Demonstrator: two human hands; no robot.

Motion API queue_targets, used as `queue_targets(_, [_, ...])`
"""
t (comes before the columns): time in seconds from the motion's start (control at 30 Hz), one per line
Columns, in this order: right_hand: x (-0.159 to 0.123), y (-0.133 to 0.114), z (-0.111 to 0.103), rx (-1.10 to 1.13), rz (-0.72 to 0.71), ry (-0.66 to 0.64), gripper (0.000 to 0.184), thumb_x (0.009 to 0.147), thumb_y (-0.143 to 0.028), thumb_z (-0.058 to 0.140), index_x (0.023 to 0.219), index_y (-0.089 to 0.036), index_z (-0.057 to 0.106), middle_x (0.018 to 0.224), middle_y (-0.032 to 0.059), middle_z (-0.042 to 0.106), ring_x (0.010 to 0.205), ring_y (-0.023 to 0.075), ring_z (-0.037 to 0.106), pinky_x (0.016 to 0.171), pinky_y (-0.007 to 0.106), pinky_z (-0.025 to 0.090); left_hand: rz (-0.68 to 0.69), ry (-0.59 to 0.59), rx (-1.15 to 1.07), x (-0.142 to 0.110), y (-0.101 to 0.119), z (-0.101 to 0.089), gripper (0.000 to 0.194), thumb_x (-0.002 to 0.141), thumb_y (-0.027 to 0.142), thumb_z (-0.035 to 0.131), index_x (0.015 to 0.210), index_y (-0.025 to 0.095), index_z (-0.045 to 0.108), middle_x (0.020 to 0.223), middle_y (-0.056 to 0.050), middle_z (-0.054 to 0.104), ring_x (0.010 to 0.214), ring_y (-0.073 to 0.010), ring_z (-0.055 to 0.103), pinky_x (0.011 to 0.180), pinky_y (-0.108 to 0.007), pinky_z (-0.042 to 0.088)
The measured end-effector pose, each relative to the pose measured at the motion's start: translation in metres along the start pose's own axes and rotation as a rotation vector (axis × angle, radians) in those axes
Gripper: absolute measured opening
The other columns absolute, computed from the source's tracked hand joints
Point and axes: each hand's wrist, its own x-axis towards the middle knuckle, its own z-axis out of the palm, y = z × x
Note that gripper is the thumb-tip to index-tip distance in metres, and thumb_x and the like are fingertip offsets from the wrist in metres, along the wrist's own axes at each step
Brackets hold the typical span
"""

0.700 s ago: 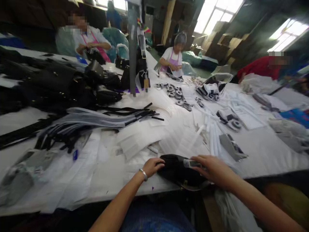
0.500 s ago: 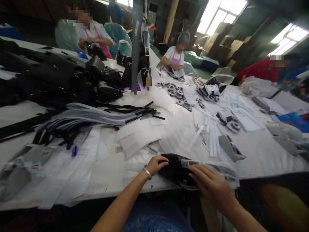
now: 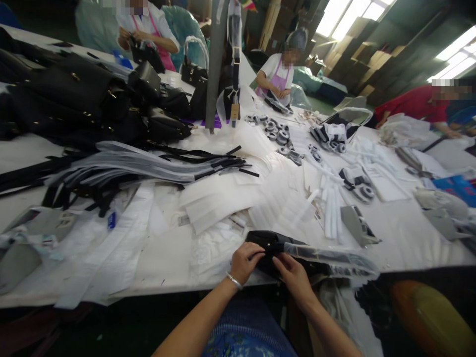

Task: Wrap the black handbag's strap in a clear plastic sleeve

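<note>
Black bag (image 3: 269, 240) lies at five o'clock in the view, on the surface's (image 3: 167, 258) near edge. At its eight o'clock, the left hand's (image 3: 244, 263) fingers pinch its front, nearly closed. At six o'clock, the right hand's (image 3: 293, 278) fingers, slightly parted, touch it; any grip cannot be told. Plastic-wrapped strap (image 3: 334, 258) points toward three o'clock.

Left hand (image 3: 244, 264) and right hand (image 3: 296, 280) touch a black bag (image 3: 275, 242) on the white table (image 3: 163, 258).

The right hand (image 3: 295, 278) partly hides the black bag (image 3: 275, 241).
</note>
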Motion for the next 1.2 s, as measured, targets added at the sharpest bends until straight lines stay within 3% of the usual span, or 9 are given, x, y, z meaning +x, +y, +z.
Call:
queue_targets(0.17, [0.003, -0.003, 0.001, 0.110, 0.042, 0.009, 0.043, 0.065, -0.045, 0.075, 0.098, -0.017, 0.070, 0.098, 0.0098, 0.073, 0.099, 0.0326, 0.065, 0.090, 0.047, 0.050, -0.051, 0.010, -0.101, 0.007, 0.000, 0.002, 0.014, 0.085, 0.027, 0.058, 0.090, 0.022, 0.070, 0.090, -0.004, 0.070, 0.089, -0.0160, 0.063, 0.083, -0.028, 0.049])
queue_targets(0.4, [0.004, -0.023, 0.003, 0.085, 0.100, -0.002, 0.043, 0.068, -0.045, 0.074, 0.100, -0.015, 0.070, 0.105, 0.0101, 0.072, 0.100, 0.0303, 0.064, 0.086, 0.039, 0.052, -0.106, -0.063, -0.138, 0.025, 0.000, -0.003, 0.012, 0.083, 0.026, 0.060, 0.087, 0.021, 0.070, 0.088, -0.004, 0.068, 0.087, -0.0164, 0.062, 0.082, -0.029, 0.048])
queue_targets(0.77, [0.010, -0.017, 0.004, 0.007, 0.101, 0.029, 0.042, 0.068, -0.046, 0.073, 0.095, -0.014, 0.072, 0.088, 0.0079, 0.075, 0.089, 0.0280, 0.068, 0.081, 0.036, 0.053, -0.229, -0.184, -0.187, 0.044, -0.001, -0.010, 0.014, 0.077, 0.029, 0.064, 0.084, 0.020, 0.073, 0.086, -0.004, 0.073, 0.084, -0.0184, 0.065, 0.081, -0.029, 0.048])
queue_targets(0.93, [0.009, -0.015, 0.003, -0.046, 0.117, 0.038, 0.043, 0.067, -0.049, 0.072, 0.090, -0.013, 0.074, 0.083, 0.0080, 0.076, 0.083, 0.0286, 0.069, 0.076, 0.036, 0.054, -0.213, -0.202, -0.202, 0.050, 0.004, -0.007, 0.016, 0.076, 0.030, 0.066, 0.082, 0.019, 0.073, 0.085, -0.005, 0.073, 0.084, -0.0191, 0.065, 0.081, -0.030, 0.049])
queue_targets(1.2, [0.008, -0.013, 0.011, -0.071, 0.120, 0.163, 0.049, 0.067, -0.054, 0.070, 0.090, -0.011, 0.074, 0.080, 0.0093, 0.076, 0.082, 0.0303, 0.069, 0.071, 0.036, 0.055, -0.178, -0.235, -0.127, 0.051, 0.010, -0.011, 0.015, 0.078, 0.029, 0.063, 0.085, 0.020, 0.073, 0.088, -0.005, 0.073, 0.086, -0.0188, 0.065, 0.082, -0.030, 0.049])
